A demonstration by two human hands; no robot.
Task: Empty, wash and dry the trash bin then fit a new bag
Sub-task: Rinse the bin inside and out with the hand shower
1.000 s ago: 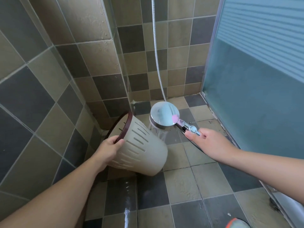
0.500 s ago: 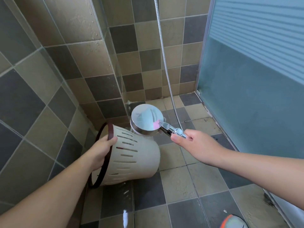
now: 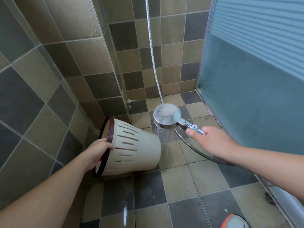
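A cream slotted trash bin [image 3: 136,150] with a dark brown rim lies tipped on its side, its base pointing right. My left hand [image 3: 97,152] grips its rim, fingers curled over the brown ring. My right hand [image 3: 209,140] holds the chrome handle of a shower head [image 3: 167,118], thumb on top. The head faces down just right of the bin's base, and water sprays from it onto the floor beside the bin. The bin's inside is hidden from me.
A metal shower hose [image 3: 153,63] hangs down the back wall and loops under my right wrist. Tiled walls close in on the left and back; a frosted glass door [image 3: 255,79] stands on the right. The tile floor [image 3: 181,186] is wet. A shoe tip [image 3: 235,222] shows bottom right.
The shower head has swung right, from over the bin's side to beyond its base. The bin stays tipped on its side in my left hand.
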